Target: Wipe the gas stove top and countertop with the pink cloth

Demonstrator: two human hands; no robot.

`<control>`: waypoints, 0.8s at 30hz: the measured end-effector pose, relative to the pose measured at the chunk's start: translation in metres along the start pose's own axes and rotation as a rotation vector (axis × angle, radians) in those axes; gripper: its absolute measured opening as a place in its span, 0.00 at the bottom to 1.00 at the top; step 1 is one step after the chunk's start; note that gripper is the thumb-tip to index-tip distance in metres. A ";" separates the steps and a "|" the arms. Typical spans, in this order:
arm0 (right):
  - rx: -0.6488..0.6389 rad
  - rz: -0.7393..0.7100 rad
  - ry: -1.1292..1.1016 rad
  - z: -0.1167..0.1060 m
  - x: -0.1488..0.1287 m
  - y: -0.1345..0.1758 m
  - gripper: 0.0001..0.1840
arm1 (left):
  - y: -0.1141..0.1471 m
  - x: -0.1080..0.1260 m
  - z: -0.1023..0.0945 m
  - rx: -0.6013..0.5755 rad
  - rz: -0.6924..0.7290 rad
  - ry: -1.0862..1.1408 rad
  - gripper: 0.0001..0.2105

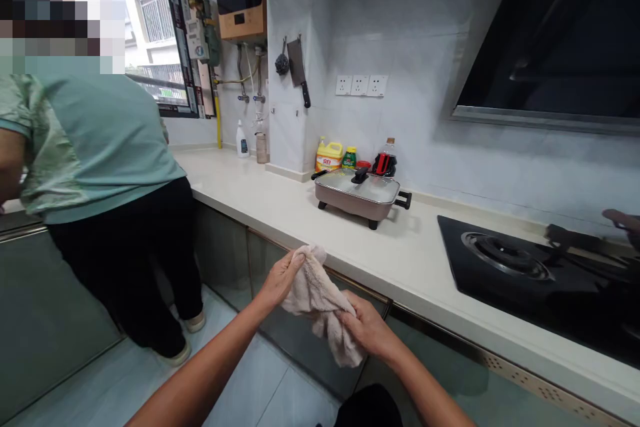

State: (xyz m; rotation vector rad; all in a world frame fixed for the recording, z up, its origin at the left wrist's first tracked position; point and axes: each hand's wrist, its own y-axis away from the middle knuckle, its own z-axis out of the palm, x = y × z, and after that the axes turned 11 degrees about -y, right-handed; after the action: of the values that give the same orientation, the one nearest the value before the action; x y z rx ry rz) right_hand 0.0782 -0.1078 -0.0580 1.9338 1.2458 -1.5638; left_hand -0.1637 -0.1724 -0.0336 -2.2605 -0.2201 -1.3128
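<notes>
Pale cloth [314, 290] bunched near the surface [400, 250]

The left grip [279, 278] is closed on the cloth's upper end and the right grip [369, 325] clasps its lower part, the cloth hanging between them. Straight beyond both grips, a lidded pan [345, 207] stands partly in front of a yellow jug [329, 153] and a green bottle [349, 158]. To their right lies a black stove [470, 277]; well to their left stands another person [107, 137]. High beyond them hangs a cleaver [297, 61].

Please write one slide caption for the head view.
Left hand and right hand hold a pale cloth before a counter bearing a lidded pan.
</notes>
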 end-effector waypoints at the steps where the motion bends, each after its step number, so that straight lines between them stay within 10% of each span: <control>1: -0.033 -0.030 0.004 -0.003 -0.014 0.002 0.16 | 0.000 -0.003 0.003 -0.021 -0.030 0.080 0.31; 10: -0.366 -0.037 -0.102 -0.017 -0.089 -0.005 0.21 | 0.025 -0.002 0.030 -0.474 -0.289 0.901 0.30; 15: -0.138 -0.063 0.008 -0.032 -0.066 -0.023 0.20 | 0.046 0.017 0.050 -0.753 -0.371 1.204 0.37; 24: 0.119 0.119 0.272 -0.038 -0.035 -0.006 0.30 | 0.067 0.015 0.055 -0.694 -0.287 0.976 0.31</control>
State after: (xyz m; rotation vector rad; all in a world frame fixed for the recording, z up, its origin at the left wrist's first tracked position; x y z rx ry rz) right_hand 0.0967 -0.0909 -0.0120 2.3132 1.1349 -1.3787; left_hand -0.0884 -0.2036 -0.0657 -1.7703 0.3211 -2.7918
